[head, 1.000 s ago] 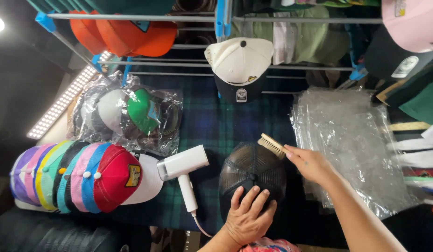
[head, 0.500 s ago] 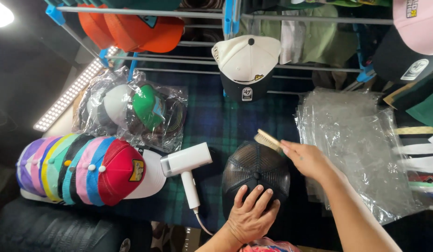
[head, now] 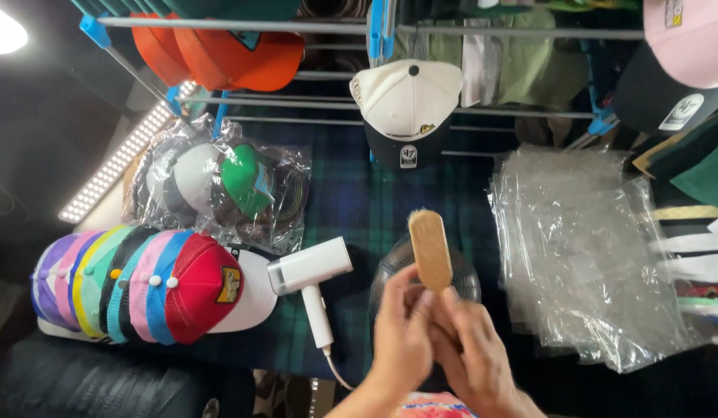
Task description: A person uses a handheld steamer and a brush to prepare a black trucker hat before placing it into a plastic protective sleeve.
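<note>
Both hands met low in the middle of the view, around the handle end of a small wooden brush. The left hand closed its fingers on the brush's lower part from the left, and the right hand pressed against it from the right, fingers curled in at the same spot, so the brush stood nearly upright above the knuckles with its flat wooden back toward the camera and a fringe of bristles showing at the top. Directly behind the hands and the brush lay a dark mesh cap on the plaid-covered table. Just left of the left hand rested a white hair dryer, and farther left a row of stacked coloured caps. Well to the right of the right hand lay a heap of clear plastic bags. Beyond the fingertips a cream and black cap hung from a rack
</note>
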